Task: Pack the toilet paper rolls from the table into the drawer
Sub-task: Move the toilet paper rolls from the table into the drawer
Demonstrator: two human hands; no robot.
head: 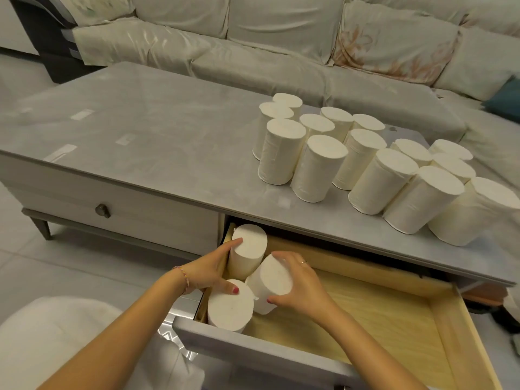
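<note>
Several white toilet paper rolls (pixel 320 167) stand upright in a cluster on the right half of the grey table (pixel 157 130). Below them the drawer (pixel 374 313) is pulled out, its wooden bottom bare on the right. Three rolls sit in its left end: a back roll (pixel 249 254), a front roll (pixel 230 306) and a tilted middle roll (pixel 271 280). My left hand (pixel 211 270) rests against the back roll's side, thumb on the front roll. My right hand (pixel 298 280) grips the tilted middle roll from the right.
A covered pale sofa (pixel 281 40) runs behind and to the right of the table. A closed drawer with a round knob (pixel 102 211) is at the left. A white cushion or stool (pixel 70 342) is near my left forearm. The floor is pale tile.
</note>
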